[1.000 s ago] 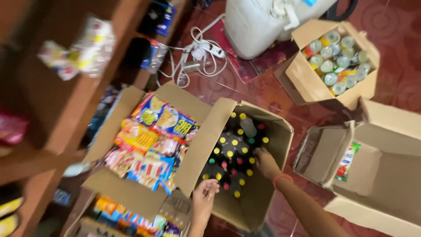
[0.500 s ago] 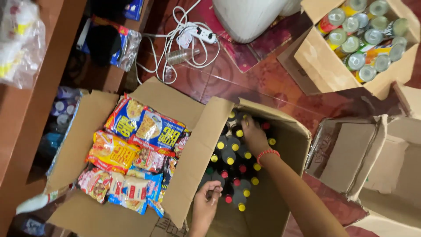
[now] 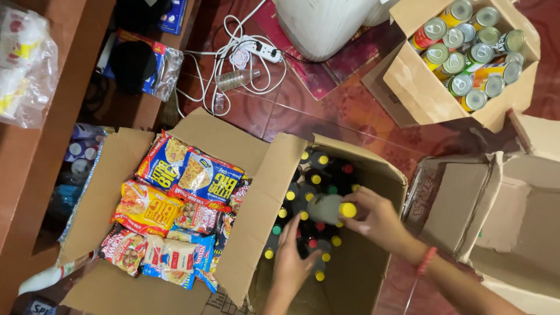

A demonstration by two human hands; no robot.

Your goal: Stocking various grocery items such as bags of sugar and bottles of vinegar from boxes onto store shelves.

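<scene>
Landmark: the open bottle box (image 3: 373,274) on the tiled floor; every place below is told from it.
Right hand (image 3: 376,219): over the box's right half, my fingers closed round a pale bottle with a yellow cap (image 3: 329,208), tipped on its side above the rest.
Left hand (image 3: 291,262): low at the box's near side, fingers spread — touching the bottle caps (image 3: 303,216), clasping nothing that I can see.
Neighbours: the snack-packet box (image 3: 169,213) just left, the can box (image 3: 466,58) well beyond to the right, an opened carton (image 3: 496,216) just right.
Risk: I judge my hold is near the cap end — the smooth bottle could slip and knock those packed below.
Risk two: the cardboard flap (image 3: 262,216) leans inward and could snag my left wrist.
</scene>
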